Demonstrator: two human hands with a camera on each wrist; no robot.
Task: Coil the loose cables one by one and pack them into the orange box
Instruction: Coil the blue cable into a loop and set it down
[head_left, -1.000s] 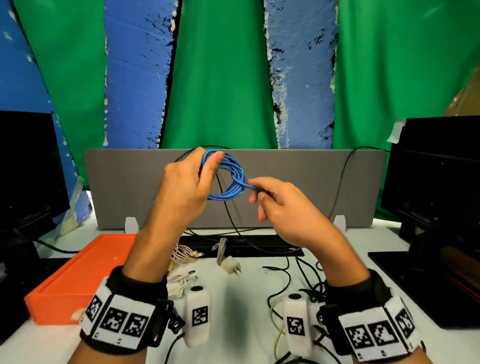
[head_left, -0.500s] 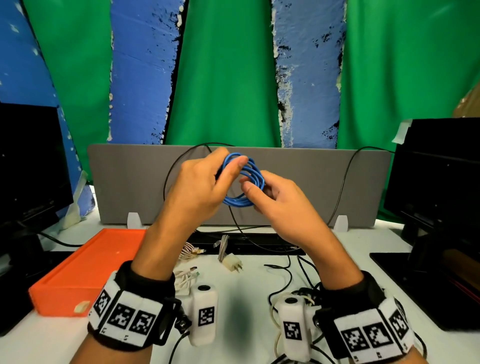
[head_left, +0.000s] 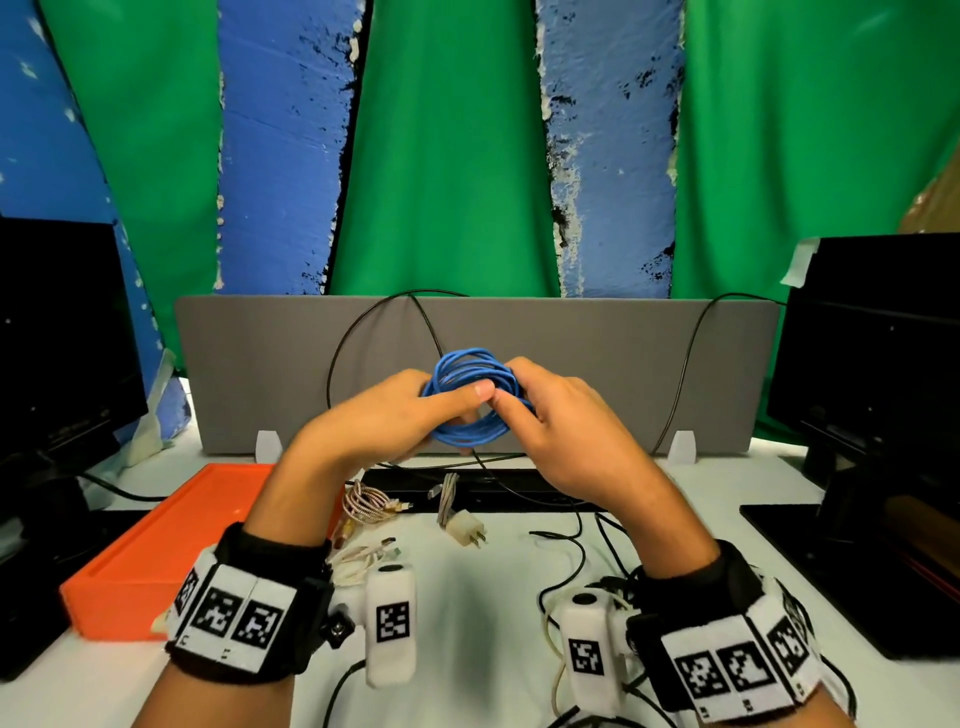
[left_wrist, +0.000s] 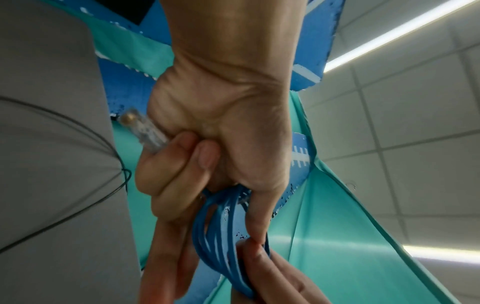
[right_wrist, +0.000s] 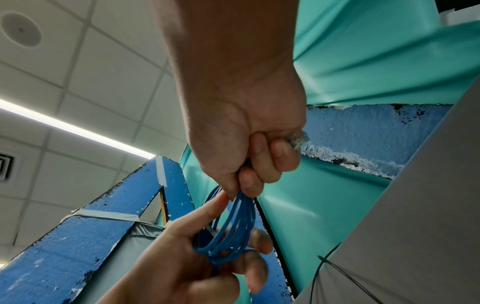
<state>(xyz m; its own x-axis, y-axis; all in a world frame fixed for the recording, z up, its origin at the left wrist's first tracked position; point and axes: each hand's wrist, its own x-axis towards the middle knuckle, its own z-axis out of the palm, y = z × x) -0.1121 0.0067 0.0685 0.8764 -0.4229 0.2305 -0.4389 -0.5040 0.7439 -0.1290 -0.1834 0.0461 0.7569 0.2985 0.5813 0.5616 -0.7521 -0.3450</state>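
A blue cable (head_left: 470, 395) wound into a coil of several loops is held up in the air in front of the grey divider. My left hand (head_left: 410, 410) grips the coil's left side, thumb across the front. My right hand (head_left: 545, 415) grips its right side, fingers curled through the loops. In the left wrist view the blue cable (left_wrist: 223, 230) runs between both hands and a clear plug (left_wrist: 145, 129) sticks out of the left fist. The right wrist view shows the blue loops (right_wrist: 231, 230) and a clear plug (right_wrist: 298, 138) by the curled fingers. The orange box (head_left: 156, 545) sits on the table at left.
On the white table lie a braided coiled cable (head_left: 369, 504), a white cable (head_left: 363, 556), a plug adapter (head_left: 465, 527) and loose black cables (head_left: 576, 556). A grey divider (head_left: 260, 374) stands behind. Black monitors (head_left: 57, 338) flank both sides.
Both hands came lower and closed in on the coil. The right hand, which was pulling the free end to the right, now grips the coil's right side with the end tucked in.
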